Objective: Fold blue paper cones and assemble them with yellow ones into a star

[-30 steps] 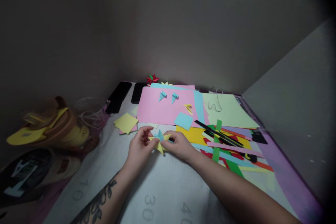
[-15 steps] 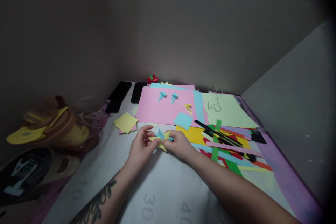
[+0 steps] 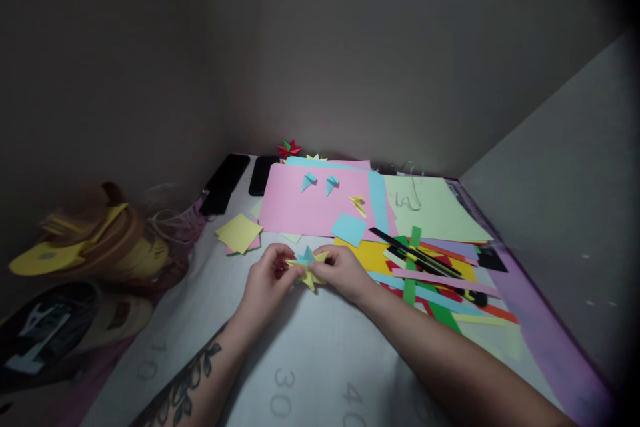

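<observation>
Between my hands is a folded paper star [image 3: 311,275] with yellow and light-blue points. My left hand [image 3: 270,275] pinches its left side, thumb on top and fingers curled behind. On the opposite side, my right hand [image 3: 343,271] grips the star with its thumb pressed near the centre. My fingers hide part of the folds. Beyond them, two light-blue folded paper pieces [image 3: 309,181] and a yellow folded piece [image 3: 358,205] lie on a pink sheet [image 3: 295,210]. A light-blue paper square [image 3: 349,229] rests at that sheet's front edge.
Yellow and pink paper squares [image 3: 239,233] lie at left, with phones [image 3: 227,177] behind. Coloured strips [image 3: 425,287] and a black cutter [image 3: 475,297] are heaped at right. A bent wire [image 3: 410,201] lies on pale green sheets [image 3: 440,210]. A red-green star [image 3: 289,149] stands by the wall.
The star has turned slightly in my hands, and its blue point shows more upright. My left fingers have curled in closer. The things on the table stay where they were.
</observation>
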The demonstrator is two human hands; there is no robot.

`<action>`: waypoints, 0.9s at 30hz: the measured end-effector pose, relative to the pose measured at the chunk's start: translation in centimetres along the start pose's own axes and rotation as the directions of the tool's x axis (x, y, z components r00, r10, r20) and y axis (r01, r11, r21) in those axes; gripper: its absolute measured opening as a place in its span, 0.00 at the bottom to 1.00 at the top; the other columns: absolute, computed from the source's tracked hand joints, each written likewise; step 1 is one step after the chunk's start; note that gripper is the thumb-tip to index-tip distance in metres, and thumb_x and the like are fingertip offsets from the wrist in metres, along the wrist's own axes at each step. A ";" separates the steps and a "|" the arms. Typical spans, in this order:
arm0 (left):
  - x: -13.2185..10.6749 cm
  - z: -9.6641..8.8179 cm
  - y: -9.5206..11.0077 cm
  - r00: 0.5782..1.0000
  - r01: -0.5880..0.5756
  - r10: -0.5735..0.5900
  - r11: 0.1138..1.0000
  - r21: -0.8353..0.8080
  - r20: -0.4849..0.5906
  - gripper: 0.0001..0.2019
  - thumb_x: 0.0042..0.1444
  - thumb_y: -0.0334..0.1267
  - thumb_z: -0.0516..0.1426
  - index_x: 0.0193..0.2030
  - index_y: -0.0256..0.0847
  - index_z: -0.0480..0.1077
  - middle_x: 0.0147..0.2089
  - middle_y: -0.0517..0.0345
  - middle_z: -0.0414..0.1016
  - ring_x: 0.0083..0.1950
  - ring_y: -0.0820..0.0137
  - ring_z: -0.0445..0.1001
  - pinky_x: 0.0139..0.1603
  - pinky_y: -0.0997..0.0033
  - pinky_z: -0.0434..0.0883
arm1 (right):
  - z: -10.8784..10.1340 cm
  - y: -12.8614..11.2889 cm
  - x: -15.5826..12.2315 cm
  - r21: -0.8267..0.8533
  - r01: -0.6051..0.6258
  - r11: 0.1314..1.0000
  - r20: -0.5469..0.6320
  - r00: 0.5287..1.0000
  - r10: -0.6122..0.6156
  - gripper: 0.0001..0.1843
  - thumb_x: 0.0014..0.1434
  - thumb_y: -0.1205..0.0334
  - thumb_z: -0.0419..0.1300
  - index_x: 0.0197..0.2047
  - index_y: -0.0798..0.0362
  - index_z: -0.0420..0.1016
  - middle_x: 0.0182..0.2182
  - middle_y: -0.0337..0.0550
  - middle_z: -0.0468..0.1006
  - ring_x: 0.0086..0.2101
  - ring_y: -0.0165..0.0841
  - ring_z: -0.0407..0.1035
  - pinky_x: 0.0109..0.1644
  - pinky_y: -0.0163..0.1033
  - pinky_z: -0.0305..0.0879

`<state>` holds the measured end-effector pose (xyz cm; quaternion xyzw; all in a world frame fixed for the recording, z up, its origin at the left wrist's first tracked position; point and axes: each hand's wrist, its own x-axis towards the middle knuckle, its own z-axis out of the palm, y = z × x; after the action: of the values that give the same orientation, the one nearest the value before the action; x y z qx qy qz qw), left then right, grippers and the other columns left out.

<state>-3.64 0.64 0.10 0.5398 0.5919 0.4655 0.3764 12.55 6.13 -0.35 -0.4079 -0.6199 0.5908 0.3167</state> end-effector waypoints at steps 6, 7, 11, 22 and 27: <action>-0.2 -0.4 0.2 0.964 -0.267 0.259 0.947 0.179 0.066 0.01 0.54 0.33 0.58 0.33 0.41 0.71 0.35 0.56 0.75 0.37 0.69 0.73 0.37 0.71 0.69 | 0.1 -0.3 -0.1 -0.020 -0.003 1.000 -0.067 0.998 0.002 0.05 0.46 0.65 0.55 0.23 0.55 0.70 0.19 0.35 0.70 0.22 0.27 0.64 0.26 0.31 0.58; -0.1 -0.5 0.3 0.957 -0.291 0.282 0.937 0.193 0.073 0.02 0.54 0.34 0.57 0.34 0.41 0.72 0.37 0.54 0.76 0.39 0.68 0.74 0.39 0.70 0.70 | 0.0 -0.4 -0.1 -0.026 0.007 1.000 -0.080 0.997 -0.009 0.05 0.46 0.65 0.55 0.23 0.55 0.70 0.20 0.35 0.71 0.23 0.27 0.65 0.27 0.31 0.60; 0.0 -0.8 0.6 0.941 -0.337 0.328 0.910 0.241 0.081 0.05 0.58 0.34 0.55 0.37 0.42 0.73 0.42 0.51 0.77 0.45 0.66 0.74 0.46 0.66 0.71 | -0.1 -0.5 -0.1 -0.038 0.023 0.999 -0.105 0.994 -0.027 0.04 0.46 0.64 0.55 0.24 0.54 0.70 0.21 0.36 0.72 0.25 0.28 0.65 0.28 0.31 0.62; 0.5 -1.6 0.2 0.902 -0.429 0.368 0.809 0.401 0.224 0.08 0.58 0.30 0.52 0.38 0.42 0.72 0.44 0.51 0.70 0.46 0.66 0.70 0.46 0.66 0.68 | 0.0 -0.6 -0.1 -0.093 0.010 0.996 -0.064 0.998 -0.016 0.05 0.46 0.67 0.54 0.23 0.54 0.71 0.21 0.35 0.72 0.25 0.28 0.66 0.29 0.30 0.62; 0.7 -1.8 1.2 0.912 -0.387 0.316 0.874 0.292 0.263 0.07 0.56 0.28 0.51 0.32 0.40 0.67 0.38 0.54 0.68 0.42 0.67 0.68 0.42 0.68 0.67 | 0.1 -0.6 -0.1 -0.121 0.002 0.993 -0.069 0.998 -0.011 0.05 0.46 0.66 0.54 0.22 0.54 0.70 0.20 0.35 0.71 0.24 0.28 0.65 0.28 0.31 0.61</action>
<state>-5.08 1.08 1.76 0.7408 0.5116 0.3589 0.2463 12.46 5.98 0.28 -0.4445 -0.6444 0.5367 0.3149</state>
